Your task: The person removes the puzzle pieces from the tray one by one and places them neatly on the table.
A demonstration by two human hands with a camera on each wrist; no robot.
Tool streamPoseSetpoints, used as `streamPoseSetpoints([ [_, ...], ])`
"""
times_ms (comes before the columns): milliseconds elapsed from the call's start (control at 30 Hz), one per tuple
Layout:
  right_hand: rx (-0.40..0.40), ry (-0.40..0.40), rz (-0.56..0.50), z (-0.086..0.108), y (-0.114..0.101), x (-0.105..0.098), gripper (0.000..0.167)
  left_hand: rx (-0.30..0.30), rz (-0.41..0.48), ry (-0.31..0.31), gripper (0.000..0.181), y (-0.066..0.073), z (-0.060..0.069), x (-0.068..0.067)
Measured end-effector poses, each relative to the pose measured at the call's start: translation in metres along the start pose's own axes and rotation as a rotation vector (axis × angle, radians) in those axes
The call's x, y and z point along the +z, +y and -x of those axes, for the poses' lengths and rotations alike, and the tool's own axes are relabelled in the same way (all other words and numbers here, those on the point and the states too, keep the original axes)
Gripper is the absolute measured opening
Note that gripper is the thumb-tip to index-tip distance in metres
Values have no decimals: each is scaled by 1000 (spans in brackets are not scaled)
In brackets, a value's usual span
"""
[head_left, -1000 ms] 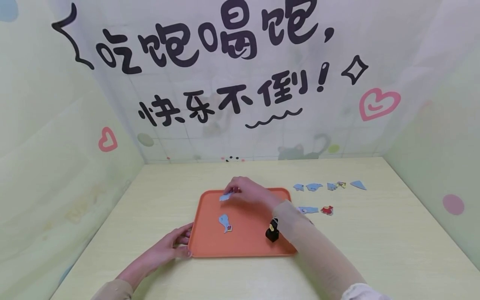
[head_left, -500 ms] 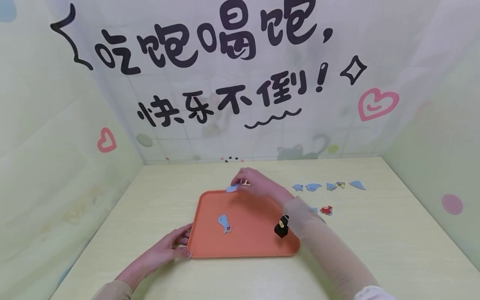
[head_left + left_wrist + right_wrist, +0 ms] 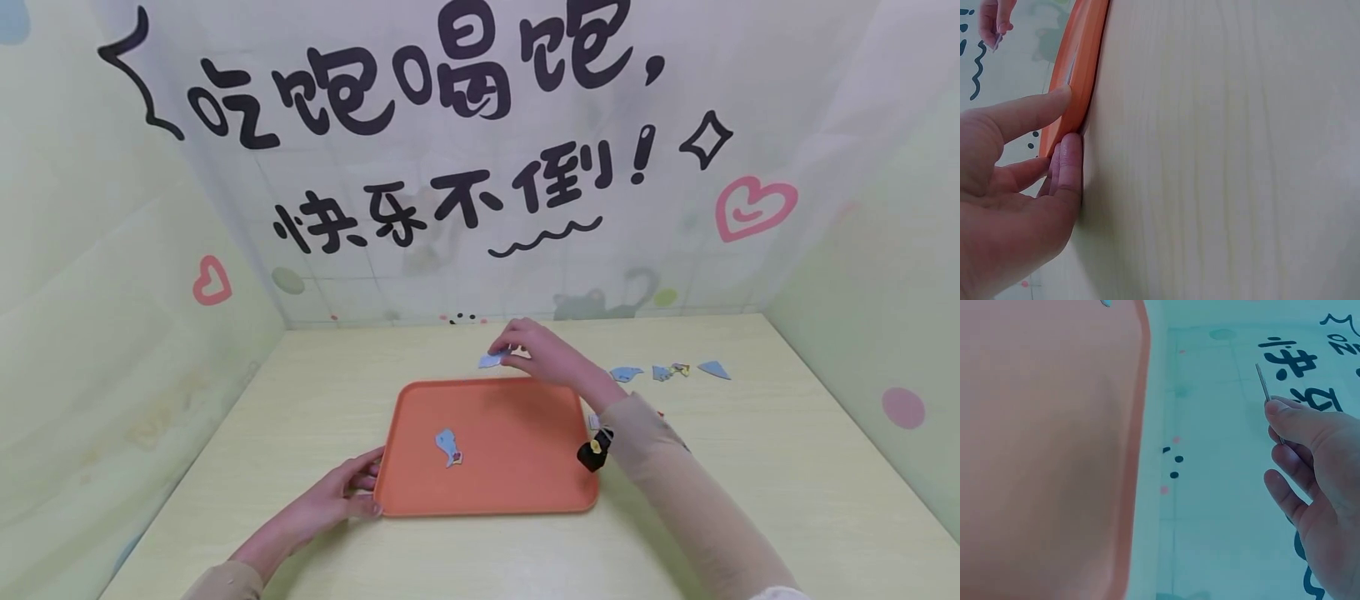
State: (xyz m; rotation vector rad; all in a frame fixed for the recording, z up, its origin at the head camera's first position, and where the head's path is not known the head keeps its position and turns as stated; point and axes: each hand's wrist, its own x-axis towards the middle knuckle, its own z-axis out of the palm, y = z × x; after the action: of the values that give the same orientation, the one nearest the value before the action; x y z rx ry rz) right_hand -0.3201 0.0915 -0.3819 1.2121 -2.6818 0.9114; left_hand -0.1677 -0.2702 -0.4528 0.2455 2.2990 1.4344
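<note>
My left hand (image 3: 352, 487) grips the left edge of an orange tray (image 3: 510, 492). In the left wrist view its thumb (image 3: 1047, 109) lies on the tray rim, with the fingers against the outer side. Beyond the tray's far edge, my right hand (image 3: 540, 350) pinches a light blue puzzle piece (image 3: 491, 360) above the table. The right wrist view shows this piece (image 3: 1261, 381) edge-on between thumb and fingers. One blue puzzle piece (image 3: 447, 446) with a small patterned tip lies on the tray, left of its middle.
Right of the tray, several loose pieces lie on the pale wooden table (image 3: 787, 467), among them a blue triangular one (image 3: 714, 369) and a blue one (image 3: 626, 374). The right sleeve (image 3: 675, 467) hides part of that area. A printed back wall (image 3: 450, 283) closes off the far side.
My right hand has carried the blue puzzle piece from over the tray, back and to the right, past its far rim. The left hand and the piece on the tray have stayed put.
</note>
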Motion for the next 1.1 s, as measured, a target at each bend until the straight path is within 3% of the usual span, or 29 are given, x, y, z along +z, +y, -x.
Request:
streamPoseSetpoints([
  [700,-48,245,45,70,35,-32,20,2,10,-10,90,0,0,0],
  [1100,63,293,89,113,59,-53,21,13,5,-16,90,-1,0,-1],
])
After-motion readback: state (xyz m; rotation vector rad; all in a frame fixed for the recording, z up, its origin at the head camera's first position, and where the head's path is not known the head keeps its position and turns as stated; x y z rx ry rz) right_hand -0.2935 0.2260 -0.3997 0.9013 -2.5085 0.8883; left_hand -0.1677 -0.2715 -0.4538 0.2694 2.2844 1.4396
